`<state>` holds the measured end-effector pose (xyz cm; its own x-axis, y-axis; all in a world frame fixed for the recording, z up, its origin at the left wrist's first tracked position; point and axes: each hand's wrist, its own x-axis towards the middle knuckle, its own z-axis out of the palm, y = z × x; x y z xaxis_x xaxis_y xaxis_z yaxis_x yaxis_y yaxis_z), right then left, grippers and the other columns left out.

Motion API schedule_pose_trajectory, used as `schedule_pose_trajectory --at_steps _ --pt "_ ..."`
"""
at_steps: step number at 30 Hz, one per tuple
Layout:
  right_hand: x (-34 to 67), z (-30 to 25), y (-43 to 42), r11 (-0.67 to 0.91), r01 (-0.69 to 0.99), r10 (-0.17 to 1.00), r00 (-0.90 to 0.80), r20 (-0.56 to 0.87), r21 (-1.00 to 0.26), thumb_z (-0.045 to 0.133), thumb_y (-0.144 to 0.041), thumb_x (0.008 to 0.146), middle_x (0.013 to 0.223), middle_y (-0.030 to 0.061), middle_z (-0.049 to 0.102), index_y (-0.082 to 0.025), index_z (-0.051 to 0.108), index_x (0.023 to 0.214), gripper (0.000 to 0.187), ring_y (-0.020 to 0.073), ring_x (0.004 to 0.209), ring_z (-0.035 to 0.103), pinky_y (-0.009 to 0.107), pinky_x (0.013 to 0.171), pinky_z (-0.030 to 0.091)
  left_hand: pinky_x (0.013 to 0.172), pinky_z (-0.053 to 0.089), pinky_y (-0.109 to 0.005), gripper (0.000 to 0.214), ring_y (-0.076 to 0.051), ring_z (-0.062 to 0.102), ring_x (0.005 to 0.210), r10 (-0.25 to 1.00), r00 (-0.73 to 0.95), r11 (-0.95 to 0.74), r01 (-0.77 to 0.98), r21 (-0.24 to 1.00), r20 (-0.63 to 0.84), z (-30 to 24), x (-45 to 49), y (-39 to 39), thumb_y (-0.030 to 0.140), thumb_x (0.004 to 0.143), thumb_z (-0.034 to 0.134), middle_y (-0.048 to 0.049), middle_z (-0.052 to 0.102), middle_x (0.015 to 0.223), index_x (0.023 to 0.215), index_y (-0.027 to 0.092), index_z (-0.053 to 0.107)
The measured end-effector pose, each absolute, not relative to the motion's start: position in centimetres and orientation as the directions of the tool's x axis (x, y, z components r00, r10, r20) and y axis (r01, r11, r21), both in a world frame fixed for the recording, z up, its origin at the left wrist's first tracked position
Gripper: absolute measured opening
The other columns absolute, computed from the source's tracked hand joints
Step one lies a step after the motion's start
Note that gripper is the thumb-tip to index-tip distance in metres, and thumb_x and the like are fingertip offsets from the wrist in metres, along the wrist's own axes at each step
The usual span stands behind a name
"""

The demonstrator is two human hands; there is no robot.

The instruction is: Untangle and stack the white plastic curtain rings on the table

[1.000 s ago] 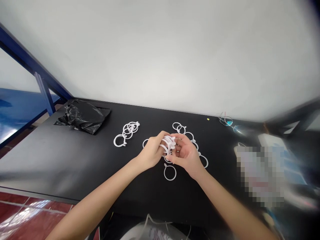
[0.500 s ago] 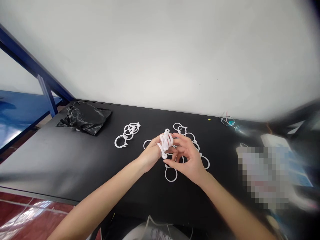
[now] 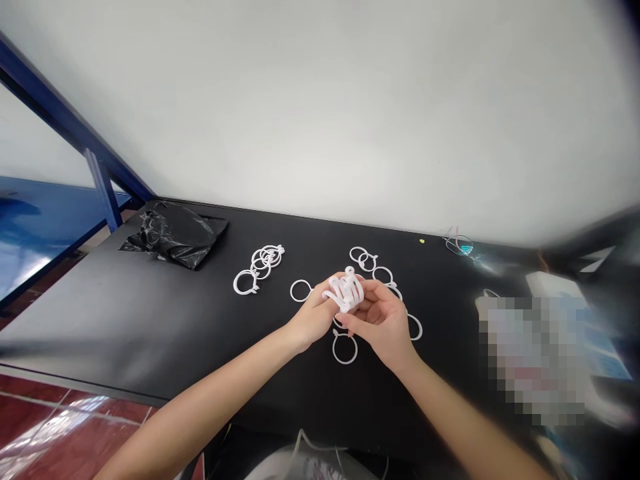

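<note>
A bundle of several white curtain rings (image 3: pixel 351 289), each with a small eyelet, is gathered above the black table. My left hand (image 3: pixel 313 319) is closed around the bundle from the left. From the right, my right hand (image 3: pixel 391 321) pinches the bundle's edge with thumb and fingers. Below the hands a single ring (image 3: pixel 345 363) lies flat on the table, and another ring (image 3: pixel 292 291) lies left of my left hand. More loose rings (image 3: pixel 383 268) lie beyond and beside my right hand, some partly covered by it.
A small overlapping group of rings (image 3: pixel 245 293) lies to the left on the black table (image 3: pixel 165 327). Farther left is a crumpled black plastic bag (image 3: pixel 177 233). Eyeglasses (image 3: pixel 459 245) sit at the back right, with a blurred white and blue item (image 3: pixel 560 293) nearer. A pale wall rises behind.
The bundle of rings has moved slightly right and turned. My right hand's fingers have closed in from beside the bundle onto its edge. The view has shifted a little.
</note>
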<state>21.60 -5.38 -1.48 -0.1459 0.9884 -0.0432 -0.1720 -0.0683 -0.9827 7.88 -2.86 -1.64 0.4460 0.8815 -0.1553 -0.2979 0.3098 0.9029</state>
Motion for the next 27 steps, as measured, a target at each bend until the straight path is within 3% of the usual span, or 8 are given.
schedule_pose_trajectory --at_steps 3,6,9,12,18,20,23,27 --pt "22.4 -1.2 -4.8 -0.177 -0.134 0.948 -0.291 -0.132 -0.975 0.085 -0.026 0.065 0.064 -0.0014 0.064 -0.019 0.068 0.084 0.027 0.0131 0.051 0.062 0.023 0.041 0.049 0.048 0.044 -0.023 0.031 -0.012 0.056 0.049 0.824 0.557 0.289 -0.262 0.921 -0.100 -1.4 7.7 -2.8 0.030 0.088 0.052 0.0006 0.059 0.071 0.116 0.017 0.056" --pt "23.0 -0.9 -4.5 -0.222 -0.110 0.918 -0.358 -0.169 -0.969 0.085 -0.026 0.065 0.056 -0.0037 0.060 -0.017 0.071 0.081 0.023 0.0104 0.042 0.058 0.021 0.038 0.045 0.056 0.047 -0.025 0.029 -0.014 0.060 0.057 0.822 0.570 0.142 -0.176 0.974 -0.017 -1.1 7.2 -2.7 0.027 0.091 0.047 -0.0021 0.063 0.076 0.116 0.017 0.057" --pt "23.2 -0.7 -4.3 -0.244 -0.107 0.913 -0.362 -0.191 -0.964 0.084 -0.028 0.067 0.057 -0.0042 0.060 -0.017 0.070 0.075 0.020 0.0072 0.036 0.053 0.020 0.037 0.043 0.061 0.045 -0.023 0.026 -0.013 0.059 0.065 0.832 0.552 -0.080 0.020 0.997 0.056 -0.9 6.6 -2.5 0.018 0.089 0.046 -0.0021 0.064 0.080 0.111 0.017 0.061" --pt "23.2 -0.7 -4.3 -0.260 -0.096 0.908 -0.363 -0.209 -0.961 0.083 -0.029 0.068 0.059 -0.0036 0.062 -0.016 0.068 0.071 0.020 0.0064 0.034 0.053 0.020 0.036 0.043 0.058 0.043 -0.022 0.030 -0.012 0.056 0.059 0.822 0.566 -0.174 0.144 0.974 0.063 -0.9 6.2 -2.4 0.012 0.087 0.044 0.0007 0.062 0.072 0.111 0.018 0.060" --pt "23.5 -0.6 -4.0 -0.294 -0.088 0.837 -0.505 -0.212 -0.952 0.080 -0.031 0.072 0.071 0.0025 0.071 -0.015 0.072 0.080 0.019 0.0110 0.043 0.063 0.018 0.036 0.044 0.053 0.041 -0.021 0.032 -0.011 0.053 0.053 0.798 0.602 -0.108 0.098 0.989 0.027 -1.5 6.1 -2.4 0.015 0.089 0.042 0.0023 0.060 0.065 0.118 0.019 0.056" --pt "23.5 -0.6 -3.9 -0.309 -0.077 0.814 -0.537 -0.221 -0.948 0.078 -0.033 0.074 0.078 0.0058 0.074 -0.014 0.072 0.081 0.021 0.0127 0.047 0.067 0.017 0.035 0.042 0.057 0.044 -0.023 0.038 -0.013 0.057 0.059 0.783 0.619 -0.142 0.097 0.985 0.052 -1.6 6.1 -2.4 0.016 0.090 0.042 0.0014 0.062 0.068 0.126 0.020 0.053" --pt "23.3 -0.8 -4.0 -0.344 -0.058 0.811 -0.522 -0.265 -0.937 0.075 -0.038 0.078 0.072 0.0063 0.073 -0.012 0.070 0.073 0.026 0.0127 0.046 0.067 0.015 0.033 0.039 0.064 0.046 -0.025 0.047 -0.016 0.062 0.064 0.750 0.657 -0.237 0.158 0.959 0.077 -1.6 6.0 -2.3 0.018 0.093 0.040 0.0013 0.064 0.065 0.139 0.021 0.046" --pt "23.0 -1.2 -4.2 -0.375 -0.023 0.814 -0.487 -0.318 -0.927 0.067 -0.045 0.084 0.064 0.0062 0.071 -0.012 0.067 0.063 0.039 0.0105 0.040 0.063 0.015 0.033 0.036 0.065 0.047 -0.025 0.051 -0.017 0.065 0.073 0.744 0.655 -0.367 0.233 0.901 0.133 -1.6 6.0 -2.2 0.016 0.091 0.044 -0.0062 0.069 0.098 0.141 0.026 0.047"
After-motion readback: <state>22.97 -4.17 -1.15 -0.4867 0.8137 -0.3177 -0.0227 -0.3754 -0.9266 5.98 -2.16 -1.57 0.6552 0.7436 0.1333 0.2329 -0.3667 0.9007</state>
